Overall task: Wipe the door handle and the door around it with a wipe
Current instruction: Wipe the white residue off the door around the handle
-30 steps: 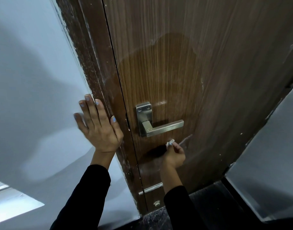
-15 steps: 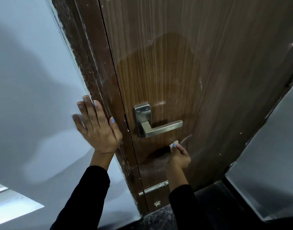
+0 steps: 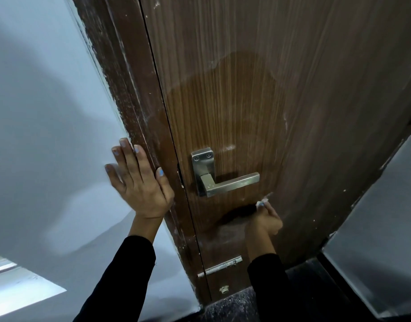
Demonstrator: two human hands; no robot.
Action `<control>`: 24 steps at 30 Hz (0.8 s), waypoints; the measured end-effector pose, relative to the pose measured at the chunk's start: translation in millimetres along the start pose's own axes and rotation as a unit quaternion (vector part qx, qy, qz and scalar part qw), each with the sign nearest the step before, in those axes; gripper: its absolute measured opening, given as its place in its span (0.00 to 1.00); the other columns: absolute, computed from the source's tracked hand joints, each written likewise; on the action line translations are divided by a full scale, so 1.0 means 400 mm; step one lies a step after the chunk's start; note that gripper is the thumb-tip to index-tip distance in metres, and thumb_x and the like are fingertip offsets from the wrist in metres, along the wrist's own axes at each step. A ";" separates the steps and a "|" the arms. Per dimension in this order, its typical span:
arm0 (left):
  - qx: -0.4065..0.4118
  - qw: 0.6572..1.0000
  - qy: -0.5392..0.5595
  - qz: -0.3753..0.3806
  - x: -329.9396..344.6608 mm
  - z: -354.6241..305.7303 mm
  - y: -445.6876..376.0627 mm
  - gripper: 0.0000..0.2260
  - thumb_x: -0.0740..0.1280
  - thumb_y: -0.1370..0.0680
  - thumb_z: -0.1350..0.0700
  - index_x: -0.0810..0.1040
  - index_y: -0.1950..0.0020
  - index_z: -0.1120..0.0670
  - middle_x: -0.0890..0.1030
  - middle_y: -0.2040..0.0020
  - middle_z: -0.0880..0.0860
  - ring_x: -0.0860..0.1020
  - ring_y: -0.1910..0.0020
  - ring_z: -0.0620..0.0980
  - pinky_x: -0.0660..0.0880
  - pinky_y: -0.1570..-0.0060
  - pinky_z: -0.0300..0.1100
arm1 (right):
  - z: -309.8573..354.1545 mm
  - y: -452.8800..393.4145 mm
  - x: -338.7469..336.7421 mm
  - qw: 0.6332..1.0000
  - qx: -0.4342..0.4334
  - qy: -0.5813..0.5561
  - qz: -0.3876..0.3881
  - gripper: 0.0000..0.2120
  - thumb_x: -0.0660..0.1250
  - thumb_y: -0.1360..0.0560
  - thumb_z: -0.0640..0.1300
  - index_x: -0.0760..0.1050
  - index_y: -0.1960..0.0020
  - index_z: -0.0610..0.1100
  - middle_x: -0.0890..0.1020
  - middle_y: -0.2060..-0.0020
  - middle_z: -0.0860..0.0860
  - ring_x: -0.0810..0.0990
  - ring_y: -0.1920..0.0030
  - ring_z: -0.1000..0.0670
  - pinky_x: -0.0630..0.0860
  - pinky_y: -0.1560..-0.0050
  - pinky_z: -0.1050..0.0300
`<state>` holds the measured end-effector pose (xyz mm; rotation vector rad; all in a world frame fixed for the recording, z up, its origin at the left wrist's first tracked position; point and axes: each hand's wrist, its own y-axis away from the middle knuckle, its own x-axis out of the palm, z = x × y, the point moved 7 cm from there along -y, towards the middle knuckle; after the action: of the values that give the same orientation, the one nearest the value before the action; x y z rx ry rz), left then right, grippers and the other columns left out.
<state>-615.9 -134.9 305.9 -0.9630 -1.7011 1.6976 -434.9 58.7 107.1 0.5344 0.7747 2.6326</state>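
Observation:
A brown wood-grain door fills the middle of the view, with a darker, cleaner patch around its metal lever handle. My right hand is below the lever's free end and presses a small crumpled white wipe against the door. My left hand lies flat, fingers spread, on the white wall and the edge of the dusty door frame, left of the handle.
The white wall stands to the left. A grey wall panel is at the lower right. A metal strip sits low on the door, above a dark speckled floor.
My right hand has slid the wipe to the right along the door below the handle. My left hand has stayed on the wall.

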 end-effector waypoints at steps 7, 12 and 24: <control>-0.002 1.000 -0.012 0.002 0.004 0.006 0.001 0.27 0.51 0.21 0.52 0.49 0.22 0.56 0.61 0.27 0.63 0.48 0.22 0.52 0.45 0.24 0.52 | 0.027 0.020 0.029 0.994 -0.105 0.002 0.030 0.12 0.65 0.27 0.32 0.77 0.43 0.37 0.80 0.46 0.45 0.77 0.46 0.52 0.73 0.38 0.54; -0.002 1.000 -0.010 0.000 0.002 0.000 0.003 0.27 0.50 0.20 0.52 0.48 0.22 0.55 0.57 0.24 0.61 0.49 0.22 0.52 0.46 0.24 0.52 | 0.091 -0.003 0.038 0.987 -0.159 0.012 0.027 0.12 0.62 0.25 0.32 0.76 0.42 0.36 0.79 0.45 0.43 0.78 0.43 0.48 0.72 0.38 0.57; -0.003 1.000 -0.028 -0.004 -0.010 -0.014 -0.007 0.27 0.52 0.21 0.54 0.50 0.23 0.58 0.66 0.30 0.67 0.49 0.22 0.53 0.46 0.25 0.53 | 0.252 0.114 0.097 0.880 -0.424 0.126 0.169 0.19 0.59 0.25 0.33 0.69 0.35 0.37 0.73 0.39 0.43 0.72 0.38 0.49 0.69 0.40 0.67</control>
<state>-609.5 -134.4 309.3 -0.9184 -1.7449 1.7298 -433.7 83.3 221.8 0.0667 -0.5010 3.0202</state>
